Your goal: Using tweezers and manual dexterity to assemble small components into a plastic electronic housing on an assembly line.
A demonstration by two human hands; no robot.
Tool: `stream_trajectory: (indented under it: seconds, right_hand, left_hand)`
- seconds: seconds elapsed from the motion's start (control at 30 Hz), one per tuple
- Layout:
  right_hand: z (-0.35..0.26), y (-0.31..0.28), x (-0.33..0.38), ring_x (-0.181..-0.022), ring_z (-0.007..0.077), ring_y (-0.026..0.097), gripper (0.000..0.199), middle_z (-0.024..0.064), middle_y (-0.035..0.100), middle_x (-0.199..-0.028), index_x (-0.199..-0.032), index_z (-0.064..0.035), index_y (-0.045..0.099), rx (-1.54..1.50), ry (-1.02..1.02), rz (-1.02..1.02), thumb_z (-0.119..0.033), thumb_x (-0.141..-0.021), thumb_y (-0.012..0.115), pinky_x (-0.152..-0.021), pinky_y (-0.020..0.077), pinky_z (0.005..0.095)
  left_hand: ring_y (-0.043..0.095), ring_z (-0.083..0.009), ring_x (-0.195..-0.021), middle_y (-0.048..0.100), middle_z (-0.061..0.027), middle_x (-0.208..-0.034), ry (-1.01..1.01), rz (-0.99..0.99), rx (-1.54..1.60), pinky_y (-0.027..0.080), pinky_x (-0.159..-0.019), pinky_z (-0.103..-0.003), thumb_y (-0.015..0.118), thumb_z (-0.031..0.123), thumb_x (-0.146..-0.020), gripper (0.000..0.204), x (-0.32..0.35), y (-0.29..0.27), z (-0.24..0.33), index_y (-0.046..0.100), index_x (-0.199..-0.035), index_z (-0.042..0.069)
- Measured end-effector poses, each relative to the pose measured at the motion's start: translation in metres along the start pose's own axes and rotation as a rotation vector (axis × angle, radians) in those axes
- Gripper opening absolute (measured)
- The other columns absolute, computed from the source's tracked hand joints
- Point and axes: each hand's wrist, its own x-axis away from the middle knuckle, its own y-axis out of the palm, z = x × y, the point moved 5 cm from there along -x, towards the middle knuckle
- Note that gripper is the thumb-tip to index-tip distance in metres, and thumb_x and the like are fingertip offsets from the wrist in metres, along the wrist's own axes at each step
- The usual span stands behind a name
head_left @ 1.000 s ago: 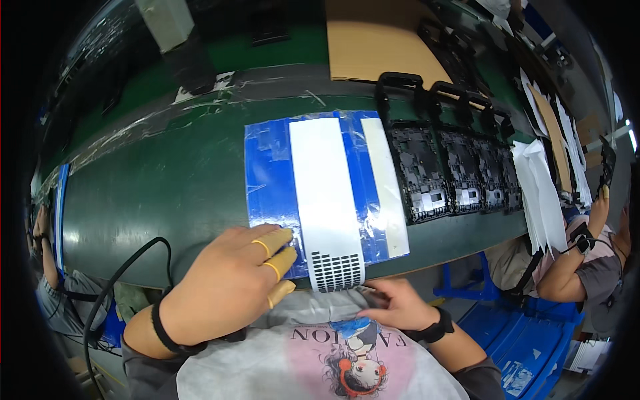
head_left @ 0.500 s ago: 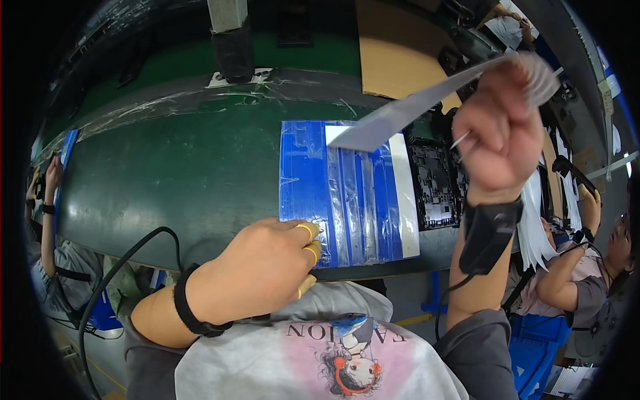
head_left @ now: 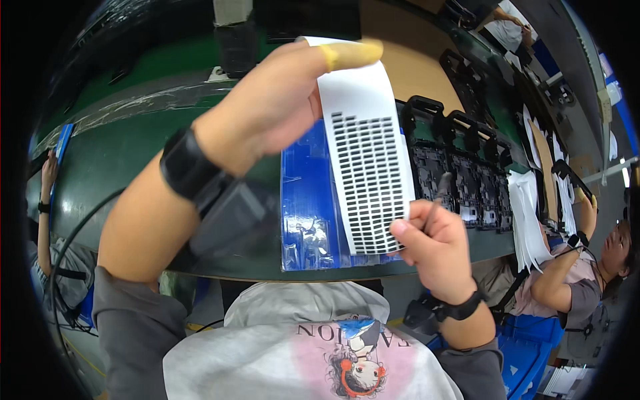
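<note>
A long white sheet (head_left: 360,97) with rows of small black rectangular stickers is held up in front of me, over a blue board wrapped in clear tape (head_left: 303,207). My left hand (head_left: 283,100), with yellow finger covers, grips the sheet's far end. At its near right corner, my right hand (head_left: 437,247) pinches the edge between thumb and fingers. A slim tool (head_left: 441,190), blurred, sticks up from the right hand; its kind is not clear. The sheet hides much of the board.
Black frames with dark inner parts (head_left: 460,180) stand in a row right of the board. White paper strips (head_left: 527,220) hang at the table's right edge. A brown cardboard sheet (head_left: 400,53) lies behind. Co-workers sit at far left and right (head_left: 563,280). A cable (head_left: 80,233) loops at left.
My left hand has left the blue board and risen to the sheet's far end. The right hand has come down and nearer with the sheet, whose sticker rows now face me.
</note>
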Motion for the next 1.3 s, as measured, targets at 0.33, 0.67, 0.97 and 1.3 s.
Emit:
stream_trajectory:
  seconds: [0.33, 0.67, 0.97, 1.3]
  right_hand:
    - [0.032, 0.003, 0.010, -0.055, 0.0051, 0.049, 0.051, 0.0036, 0.055, -0.067, -0.120, -0.0002, 0.031, 0.150, -0.016, 0.140, 0.005, -0.073, 0.050, -0.052, 0.0411, 0.0188]
    - [0.037, 0.000, 0.013, -0.046, 0.0070, 0.045, 0.056, 0.0044, 0.046, -0.047, -0.124, -0.0035, 0.029, 0.437, 0.041, 0.120, 0.003, -0.072, 0.051, -0.050, 0.0391, 0.0216]
    - [0.023, 0.013, -0.001, -0.044, 0.0162, 0.044, 0.054, 0.0125, 0.048, -0.055, -0.122, -0.0032, 0.031, 0.673, 0.002, 0.058, 0.001, -0.072, 0.051, -0.047, 0.0373, 0.0238]
    - [0.018, 0.010, 0.000, -0.044, 0.0207, 0.048, 0.052, 0.0129, 0.046, -0.052, -0.120, -0.0023, 0.035, 0.788, 0.002, 0.046, 0.000, -0.071, 0.052, -0.047, 0.0381, 0.0279]
  left_hand:
    - [0.057, -0.0140, -0.067, 0.060, -0.0096, -0.077, 0.016, 0.133, -0.868, 0.045, -0.064, -0.026, 0.060, 0.007, -0.069, 0.021, -0.038, -0.030, -0.053, 0.058, -0.088, -0.003]
    - [0.057, -0.0191, -0.069, 0.060, -0.0129, -0.078, -0.056, 0.097, -1.163, 0.044, -0.063, -0.028, 0.063, 0.014, -0.070, 0.027, -0.033, -0.043, -0.067, 0.057, -0.089, -0.003]
    - [0.058, -0.0187, -0.068, 0.060, -0.0136, -0.079, -0.037, 0.124, -1.078, 0.045, -0.062, -0.028, 0.062, 0.014, -0.071, 0.027, -0.033, -0.047, -0.066, 0.057, -0.090, -0.004]
    - [0.057, -0.0215, -0.064, 0.057, -0.0152, -0.077, -0.006, 0.106, -1.172, 0.044, -0.059, -0.029, 0.063, 0.019, -0.070, 0.031, -0.033, -0.046, -0.067, 0.056, -0.089, -0.005]
